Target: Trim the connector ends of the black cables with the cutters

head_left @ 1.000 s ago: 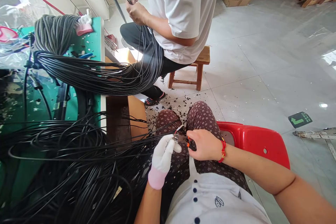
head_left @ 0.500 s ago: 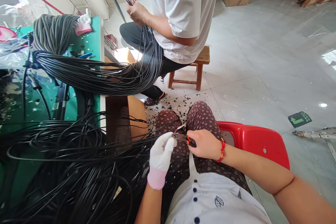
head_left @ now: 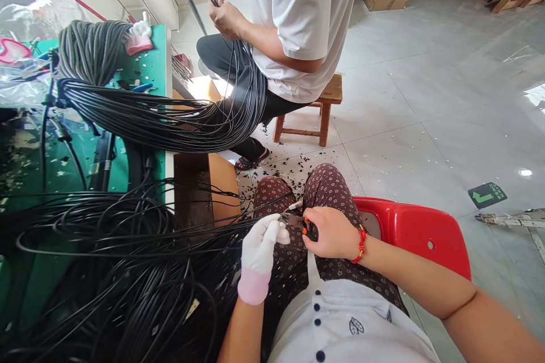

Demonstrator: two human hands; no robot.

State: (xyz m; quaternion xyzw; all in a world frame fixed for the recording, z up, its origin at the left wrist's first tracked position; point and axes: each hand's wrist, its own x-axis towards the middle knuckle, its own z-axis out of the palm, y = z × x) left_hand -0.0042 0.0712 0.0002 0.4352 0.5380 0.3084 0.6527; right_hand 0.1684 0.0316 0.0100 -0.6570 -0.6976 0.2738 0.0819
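Note:
My left hand (head_left: 260,244), in a white glove with a pink cuff, pinches the end of a black cable above my lap. In my right hand (head_left: 334,233), bare with a red bracelet at the wrist, is a pair of pliers (head_left: 309,231) with orange and black handles. The jaws of the pliers meet the cable end at my gloved fingertips; the exact contact is too small to make out. A pale stripped end shows just beyond them. Loose black cables (head_left: 128,232) run from the left across to my left hand.
A co-worker (head_left: 293,17) sits on a wooden stool (head_left: 326,108), holding cable ends and a tool. A bundle of black cables (head_left: 170,122) spans from the green table (head_left: 157,76) to that lap. An open cardboard box (head_left: 223,181) stands between us. Black scraps litter the floor.
My gloved fingers have shifted slightly and opened a little around the cable end. The pliers stay at nearly the same place. The view has moved slightly.

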